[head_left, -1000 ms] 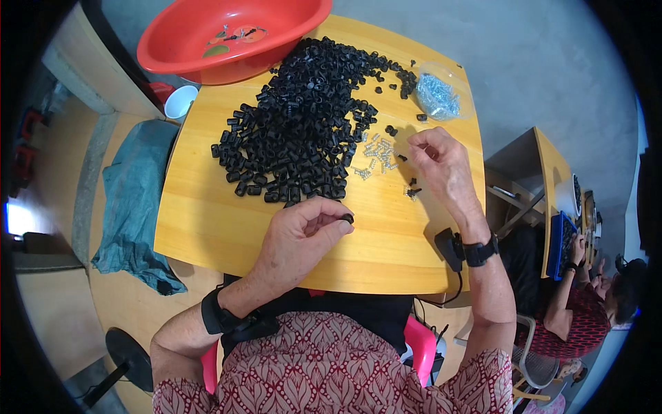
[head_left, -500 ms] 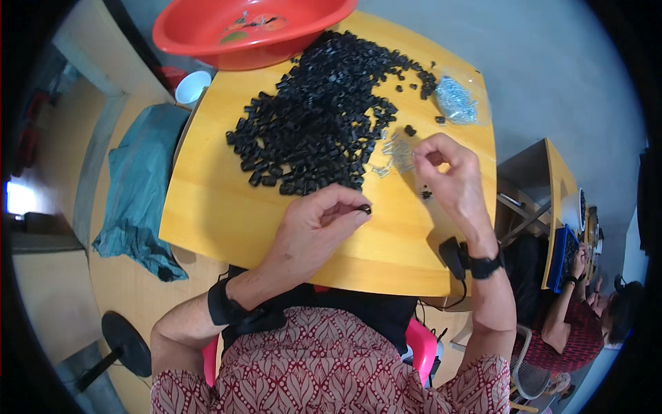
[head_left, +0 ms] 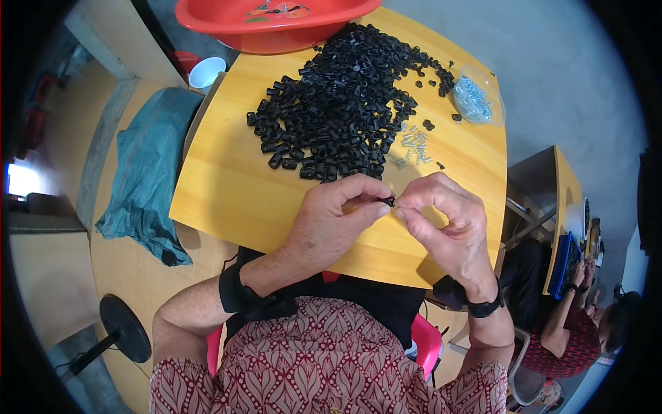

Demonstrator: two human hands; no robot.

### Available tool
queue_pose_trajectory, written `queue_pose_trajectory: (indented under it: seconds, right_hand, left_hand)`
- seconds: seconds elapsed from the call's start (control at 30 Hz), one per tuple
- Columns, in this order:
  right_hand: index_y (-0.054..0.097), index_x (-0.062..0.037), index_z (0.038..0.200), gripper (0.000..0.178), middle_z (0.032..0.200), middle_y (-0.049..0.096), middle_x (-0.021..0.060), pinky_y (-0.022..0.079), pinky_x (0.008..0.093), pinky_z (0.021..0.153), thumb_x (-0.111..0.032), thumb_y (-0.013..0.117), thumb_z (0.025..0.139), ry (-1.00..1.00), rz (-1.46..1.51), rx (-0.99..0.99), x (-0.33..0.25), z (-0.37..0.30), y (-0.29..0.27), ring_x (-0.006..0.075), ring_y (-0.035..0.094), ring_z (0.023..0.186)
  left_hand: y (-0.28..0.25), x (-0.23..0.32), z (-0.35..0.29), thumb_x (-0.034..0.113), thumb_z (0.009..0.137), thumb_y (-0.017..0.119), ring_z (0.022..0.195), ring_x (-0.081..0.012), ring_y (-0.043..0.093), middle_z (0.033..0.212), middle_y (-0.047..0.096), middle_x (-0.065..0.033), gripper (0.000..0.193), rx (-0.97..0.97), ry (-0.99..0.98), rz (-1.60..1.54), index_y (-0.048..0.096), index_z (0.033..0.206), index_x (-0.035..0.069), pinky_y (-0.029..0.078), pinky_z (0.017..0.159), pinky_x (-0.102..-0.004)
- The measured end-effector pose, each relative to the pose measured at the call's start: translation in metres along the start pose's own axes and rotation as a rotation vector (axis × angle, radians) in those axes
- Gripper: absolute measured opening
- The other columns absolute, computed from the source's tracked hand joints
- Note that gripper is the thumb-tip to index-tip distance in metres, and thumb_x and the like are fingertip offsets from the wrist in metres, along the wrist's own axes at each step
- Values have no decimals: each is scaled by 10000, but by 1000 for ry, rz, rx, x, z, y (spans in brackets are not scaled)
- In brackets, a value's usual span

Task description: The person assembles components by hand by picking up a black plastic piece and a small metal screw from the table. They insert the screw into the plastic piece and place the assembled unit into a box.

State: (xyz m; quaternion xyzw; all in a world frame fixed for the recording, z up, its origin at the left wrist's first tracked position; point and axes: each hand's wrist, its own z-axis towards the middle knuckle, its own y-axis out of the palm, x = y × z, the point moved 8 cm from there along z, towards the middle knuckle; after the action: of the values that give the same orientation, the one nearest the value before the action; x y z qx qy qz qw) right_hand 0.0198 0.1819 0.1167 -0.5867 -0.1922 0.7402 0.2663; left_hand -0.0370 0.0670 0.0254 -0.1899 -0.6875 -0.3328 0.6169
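Over the front part of the table, the thumb and fingers of my left hand [head_left: 339, 215] pinch a small black plastic part [head_left: 388, 201]. My right hand [head_left: 447, 224] is closed in a pinch, its fingertips meeting the part's right end; whatever lies between them is too small to make out. Just beyond the hands lie several small silver springs [head_left: 416, 143], loose on the wood. A large heap of black plastic parts [head_left: 345, 103] spreads over the middle and back of the table, left of the springs. Both my wrists wear black bands.
A red basin [head_left: 276, 31] stands at the table's [head_left: 227, 207] far left, a white bowl [head_left: 207, 73] beside it. A clear bag of silver springs [head_left: 472, 100] rests at the right edge. Below on the left lies a teal sack [head_left: 148, 172]. Another person [head_left: 569, 331] works at a desk on the right.
My right hand has come from beside the springs down and left to meet my left hand at the black part. The left hand has moved slightly right. The whole view has shifted a little.
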Motion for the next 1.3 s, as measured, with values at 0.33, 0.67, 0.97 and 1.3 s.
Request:
queue_pose_trajectory:
  seconds: [0.33, 0.67, 0.97, 1.3]
  right_hand:
    - [649, -9, 877, 94, 820, 644, 96, 518, 307, 673, 36, 700, 812, 59, -27, -69, 5, 1, 7, 223, 666, 753]
    - [672, -7, 900, 109, 804, 653, 68, 514, 282, 675, 24, 721, 807, 203, 87, -120, 19, -1, 8, 150, 645, 735]
    - [669, -2, 970, 199, 868, 662, 84, 517, 284, 714, 13, 747, 787, 84, 45, 151, 9, -16, 1, 177, 648, 785]
    - [673, 18, 950, 248, 939, 634, 124, 466, 355, 664, -8, 760, 718, -360, -521, 156, -24, -30, 17, 252, 613, 740]
  left_hand:
    - [-3, -4, -2, 70, 882, 667, 874, -96, 644, 923, 703, -63, 184, 4, 5, 78, 668, 1048, -10, 519, 796, -257]
    - [2, 3, -3, 58, 902, 658, 907, -88, 632, 950, 686, -51, 185, -31, -5, 179, 653, 1073, -13, 510, 820, -248]
    - [0, -6, 1, 42, 911, 653, 903, -68, 621, 961, 680, -28, 172, -37, -28, -88, 652, 1073, -15, 507, 821, -229]
    - [1, -6, -5, 56, 928, 642, 922, -68, 611, 985, 675, -27, 173, -68, -104, -56, 648, 1082, -24, 502, 839, -225]
